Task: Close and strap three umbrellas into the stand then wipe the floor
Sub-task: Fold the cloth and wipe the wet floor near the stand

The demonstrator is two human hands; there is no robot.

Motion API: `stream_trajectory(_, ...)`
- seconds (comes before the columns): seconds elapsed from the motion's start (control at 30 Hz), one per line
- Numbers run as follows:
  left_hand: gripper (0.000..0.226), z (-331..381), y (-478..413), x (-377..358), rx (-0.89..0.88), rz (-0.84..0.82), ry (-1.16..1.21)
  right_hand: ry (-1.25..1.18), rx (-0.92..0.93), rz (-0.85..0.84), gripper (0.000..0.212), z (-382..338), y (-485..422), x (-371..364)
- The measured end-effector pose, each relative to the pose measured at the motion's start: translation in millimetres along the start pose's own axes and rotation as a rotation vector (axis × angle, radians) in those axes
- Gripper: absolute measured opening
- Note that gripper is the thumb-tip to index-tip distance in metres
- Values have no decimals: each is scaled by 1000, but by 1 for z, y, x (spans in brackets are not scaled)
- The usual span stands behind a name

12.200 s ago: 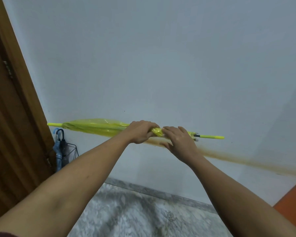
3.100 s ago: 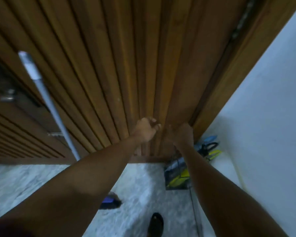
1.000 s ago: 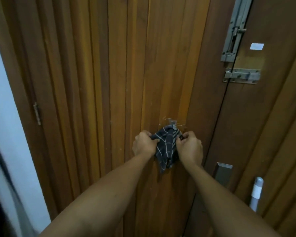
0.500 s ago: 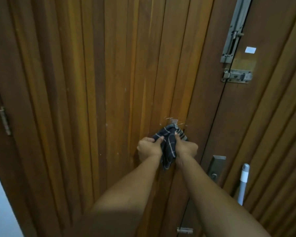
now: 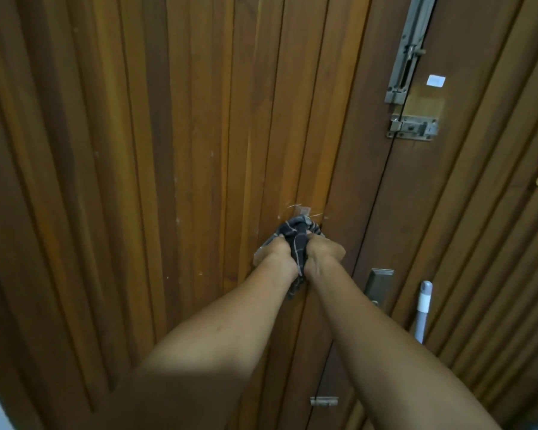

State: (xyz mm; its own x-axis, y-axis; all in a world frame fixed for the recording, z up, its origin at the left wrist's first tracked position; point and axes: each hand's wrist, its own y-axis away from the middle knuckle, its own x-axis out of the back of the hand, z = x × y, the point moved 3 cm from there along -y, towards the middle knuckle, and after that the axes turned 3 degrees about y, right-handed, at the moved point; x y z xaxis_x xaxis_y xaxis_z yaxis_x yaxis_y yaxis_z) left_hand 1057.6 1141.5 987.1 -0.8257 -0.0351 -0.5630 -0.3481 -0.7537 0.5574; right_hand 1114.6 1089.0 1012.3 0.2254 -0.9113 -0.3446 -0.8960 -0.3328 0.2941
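A dark checked cloth (image 5: 296,235) hangs from a small clear hook (image 5: 302,210) on the wooden door. My left hand (image 5: 277,254) grips the cloth's left side and my right hand (image 5: 322,252) grips its right side, the two fists close together with the cloth bunched between them. No umbrella, stand or floor is in view.
The ribbed wooden door (image 5: 168,181) fills the view at arm's length. Metal bolts (image 5: 406,51) and a latch (image 5: 413,127) sit at the upper right, a handle plate (image 5: 378,285) lies right of my hands, and a grey pole (image 5: 423,308) leans further right.
My two hands have drawn closer together on the cloth and bunched it tighter. The view has shifted slightly; the cloth still hangs at the hook.
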Motion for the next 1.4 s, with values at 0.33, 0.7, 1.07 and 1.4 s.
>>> stream_trajectory(0.33, 18, 20, 15, 11, -344, -47, -168, 380, 467, 162, 13, -6, 1, 20)
stream_trajectory(0.7, 17, 35, 53, -11, -810, -127, -419, 467, 910, 143, 11, -32, 24, 49)
stream_trajectory(1.07, 15, -54, 127, -85, -875, -349, -509, 401, 1003, 358, 10, -102, 18, 177)
stream_trajectory(1.4, 11, -273, 238, -171, -592, -718, -580, 527, 1075, 609, 4, -188, 24, 439)
